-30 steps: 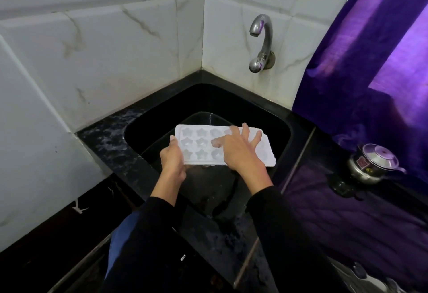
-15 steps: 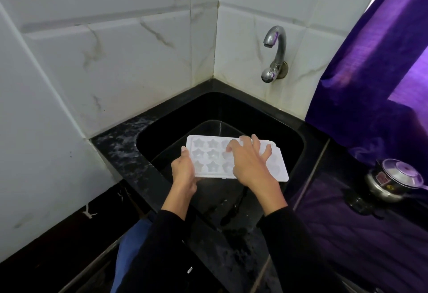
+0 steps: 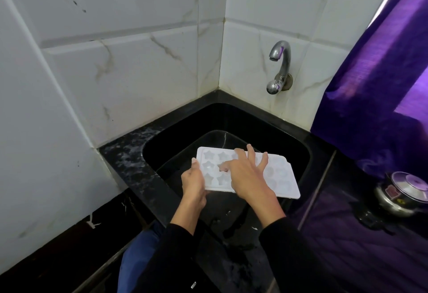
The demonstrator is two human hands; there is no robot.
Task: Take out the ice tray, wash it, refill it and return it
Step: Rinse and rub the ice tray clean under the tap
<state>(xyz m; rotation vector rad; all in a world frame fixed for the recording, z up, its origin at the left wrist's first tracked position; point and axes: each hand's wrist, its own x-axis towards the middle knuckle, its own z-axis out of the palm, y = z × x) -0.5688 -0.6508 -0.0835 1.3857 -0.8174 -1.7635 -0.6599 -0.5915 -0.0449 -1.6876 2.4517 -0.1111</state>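
A white ice tray [image 3: 281,177] with star-shaped cups hangs level over the black sink [image 3: 298,151]. My left hand [image 3: 193,181] grips the tray's near left corner, thumb on top. Across the middle of the tray lies my right hand [image 3: 245,174], fingers spread and the thumb tip pressing into one star cup. The steel tap [image 3: 279,70] on the back wall is above and beyond the tray; no water runs from it.
White marble-look tiles wall the corner to the left and behind. The black stone counter [image 3: 129,160] rims the sink. A purple curtain [image 3: 379,84] hangs at right, with a steel pressure cooker [image 3: 403,190] on the dark counter below it.
The camera has tilted, so the hands and tray sit lower in the frame. My right hand has slid a little along the tray and its fingers have spread wider.
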